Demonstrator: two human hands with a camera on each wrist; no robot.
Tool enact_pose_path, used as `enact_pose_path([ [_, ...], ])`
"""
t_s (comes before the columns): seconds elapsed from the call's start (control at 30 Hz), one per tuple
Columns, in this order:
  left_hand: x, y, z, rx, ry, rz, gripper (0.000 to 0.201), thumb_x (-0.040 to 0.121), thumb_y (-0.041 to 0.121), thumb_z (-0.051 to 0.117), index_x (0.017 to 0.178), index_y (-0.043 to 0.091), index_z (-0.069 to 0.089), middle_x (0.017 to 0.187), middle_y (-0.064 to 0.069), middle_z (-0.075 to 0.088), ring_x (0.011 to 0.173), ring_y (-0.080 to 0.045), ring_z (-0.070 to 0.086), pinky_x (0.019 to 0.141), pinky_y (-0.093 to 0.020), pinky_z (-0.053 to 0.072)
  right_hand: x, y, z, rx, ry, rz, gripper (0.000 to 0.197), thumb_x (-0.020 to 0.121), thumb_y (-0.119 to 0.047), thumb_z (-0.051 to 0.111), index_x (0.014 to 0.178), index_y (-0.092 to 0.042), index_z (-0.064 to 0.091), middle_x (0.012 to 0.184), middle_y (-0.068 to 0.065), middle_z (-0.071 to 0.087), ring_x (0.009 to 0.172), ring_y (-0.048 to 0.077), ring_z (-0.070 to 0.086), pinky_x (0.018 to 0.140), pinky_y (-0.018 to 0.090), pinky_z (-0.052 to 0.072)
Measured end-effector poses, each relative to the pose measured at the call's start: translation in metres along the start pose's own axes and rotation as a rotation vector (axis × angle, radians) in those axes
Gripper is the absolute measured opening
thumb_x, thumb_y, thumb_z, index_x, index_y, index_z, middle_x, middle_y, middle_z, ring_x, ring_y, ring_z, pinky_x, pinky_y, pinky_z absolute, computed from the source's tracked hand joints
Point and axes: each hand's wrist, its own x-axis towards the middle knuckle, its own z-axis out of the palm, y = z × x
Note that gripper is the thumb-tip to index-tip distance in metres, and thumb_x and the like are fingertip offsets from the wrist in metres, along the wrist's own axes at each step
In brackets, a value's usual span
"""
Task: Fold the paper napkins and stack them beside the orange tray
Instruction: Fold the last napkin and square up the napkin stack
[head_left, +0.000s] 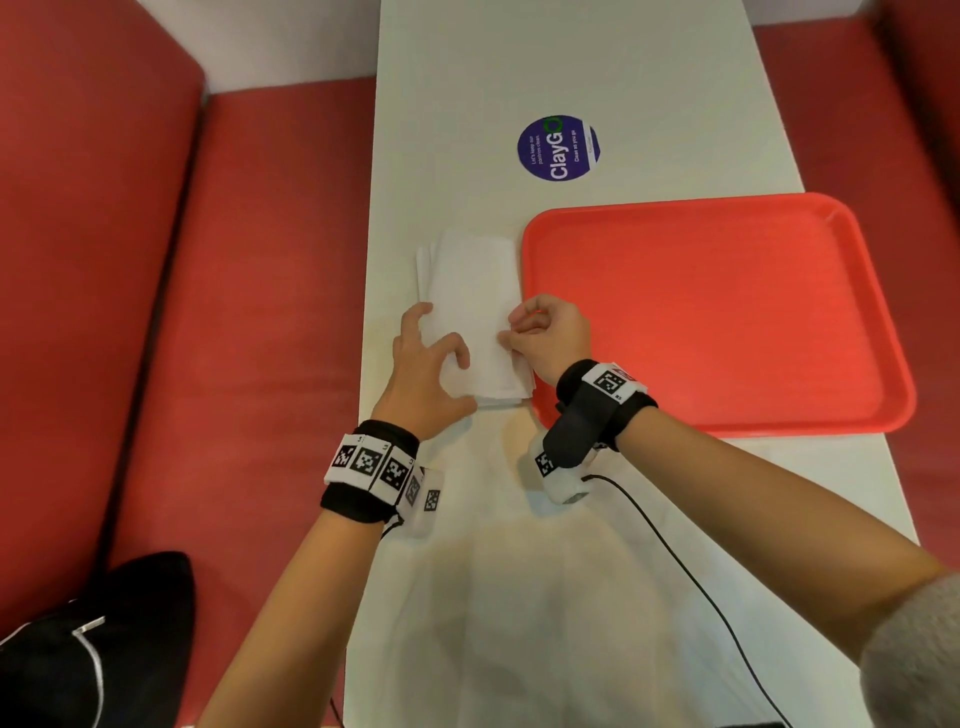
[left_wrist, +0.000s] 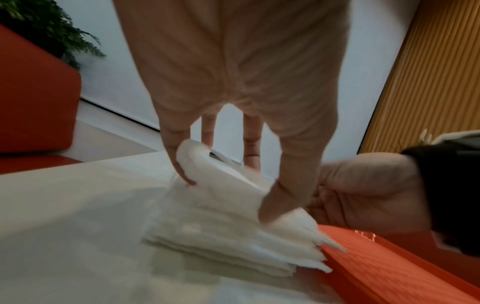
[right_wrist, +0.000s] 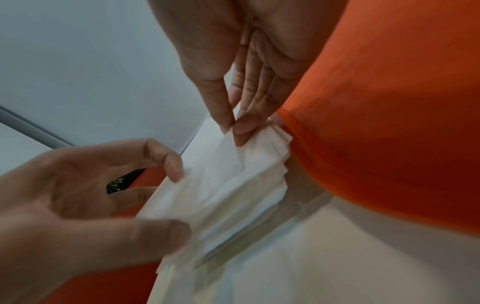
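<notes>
A stack of white paper napkins (head_left: 470, 291) lies on the white table (head_left: 519, 597), right against the left rim of the orange tray (head_left: 727, 312). My left hand (head_left: 457, 376) is on the stack's near left part, its curled fingers and thumb squeezing the top napkin (left_wrist: 221, 185), which bulges up between them. My right hand (head_left: 506, 338) pinches that napkin's right edge between thumb and forefinger (right_wrist: 231, 127), beside the tray rim (right_wrist: 324, 154). The napkin stack (right_wrist: 233, 195) has uneven layered edges. The tray holds nothing.
A round blue sticker (head_left: 558, 148) lies on the table beyond the napkins. Red bench seats (head_left: 234, 312) flank the table, with a black bag (head_left: 93, 639) at the near left. A black cable (head_left: 675, 561) trails from my right wrist across the table.
</notes>
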Motion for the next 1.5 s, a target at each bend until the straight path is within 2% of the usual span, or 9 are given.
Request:
enact_pose_path([
  [0.1, -0.003, -0.004, -0.004, -0.081, 0.035, -0.005, 0.023, 0.069, 0.013, 0.084, 0.079, 0.018, 0.065, 0.147, -0.002, 0.025, 0.131, -0.021, 0.035, 0.104, -0.023, 0.028, 0.000, 0.001, 0.000, -0.023, 0.003, -0.001, 0.016, 0.072, -0.004, 0.080, 0.077, -0.012, 0.067, 0.066, -0.001, 0.063, 0.057, 0.008, 0.058, 0.056, 0.012, 0.049],
  [0.3, -0.009, 0.001, -0.011, -0.320, 0.162, -0.105, 0.019, 0.063, 0.024, 0.090, 0.067, 0.023, 0.071, 0.135, 0.005, 0.046, 0.120, -0.011, 0.044, 0.098, -0.044, 0.046, -0.003, -0.002, 0.000, -0.043, 0.013, -0.010, 0.015, 0.070, -0.003, 0.079, 0.079, -0.007, 0.068, 0.066, 0.001, 0.064, 0.057, 0.010, 0.058, 0.055, 0.013, 0.048],
  [0.5, -0.010, 0.016, 0.001, -0.510, 0.365, -0.071, 0.017, 0.070, 0.025, 0.086, 0.068, 0.023, 0.069, 0.132, 0.009, 0.056, 0.128, -0.006, 0.046, 0.108, -0.047, 0.037, -0.005, -0.003, 0.001, -0.066, 0.017, 0.000, 0.013, 0.072, -0.002, 0.076, 0.077, -0.009, 0.067, 0.066, 0.002, 0.066, 0.057, 0.008, 0.058, 0.056, 0.016, 0.049],
  [0.67, -0.004, 0.014, 0.040, -0.154, 0.196, 0.076, 0.020, 0.076, 0.047, 0.076, 0.075, 0.028, 0.069, 0.158, 0.004, 0.030, 0.151, -0.019, 0.007, 0.119, -0.046, 0.011, -0.005, -0.007, 0.000, -0.149, 0.027, -0.068, 0.024, 0.082, 0.002, 0.048, 0.085, -0.012, 0.067, 0.070, 0.006, 0.069, 0.056, 0.016, 0.056, 0.052, 0.019, 0.046],
  [0.87, 0.005, 0.006, 0.057, 0.324, 0.040, 0.019, 0.045, 0.094, 0.065, 0.035, 0.135, 0.049, 0.042, 0.164, -0.007, -0.003, 0.150, -0.032, -0.012, 0.116, -0.062, 0.005, -0.009, -0.014, -0.032, -0.048, 0.031, -0.091, 0.019, 0.087, -0.007, 0.052, 0.091, -0.018, 0.066, 0.085, 0.005, 0.074, 0.075, 0.021, 0.070, 0.075, 0.039, 0.058],
  [1.0, 0.006, 0.016, 0.055, 0.421, 0.042, -0.026, 0.046, 0.092, 0.071, 0.025, 0.134, 0.057, 0.036, 0.162, -0.009, 0.010, 0.148, -0.039, -0.007, 0.109, -0.071, -0.004, -0.016, -0.012, -0.061, -0.039, 0.099, -0.099, 0.020, 0.083, -0.016, 0.055, 0.079, -0.034, 0.061, 0.084, 0.002, 0.072, 0.082, 0.026, 0.069, 0.077, 0.044, 0.057],
  [1.2, 0.018, 0.031, 0.045, 0.452, 0.141, -0.004, 0.043, 0.094, 0.066, 0.030, 0.118, 0.037, 0.051, 0.152, -0.010, 0.030, 0.149, -0.036, -0.001, 0.108, -0.074, -0.004, -0.035, -0.009, -0.096, 0.004, 0.173, -0.118, 0.023, 0.086, -0.009, 0.055, 0.079, -0.031, 0.060, 0.079, -0.003, 0.070, 0.079, 0.027, 0.069, 0.078, 0.043, 0.056],
  [1.33, 0.046, 0.031, 0.042, 0.455, 0.216, 0.016, 0.067, 0.098, 0.059, 0.030, 0.153, 0.022, 0.018, 0.164, -0.009, -0.002, 0.151, -0.026, -0.007, 0.116, -0.063, -0.001, -0.054, -0.005, -0.123, -0.010, 0.209, -0.154, 0.023, 0.087, -0.009, 0.054, 0.080, -0.030, 0.060, 0.078, -0.003, 0.069, 0.071, 0.028, 0.067, 0.074, 0.039, 0.055],
  [1.5, 0.057, 0.005, 0.063, 0.466, 0.007, -0.094, 0.081, 0.095, 0.066, 0.024, 0.155, 0.023, -0.010, 0.162, -0.006, -0.019, 0.149, -0.025, -0.017, 0.118, -0.061, 0.000, -0.104, 0.029, -0.166, -0.117, 0.182, -0.162, 0.016, 0.091, -0.007, 0.056, 0.087, -0.022, 0.060, 0.078, 0.001, 0.070, 0.066, 0.017, 0.067, 0.070, 0.030, 0.052],
])
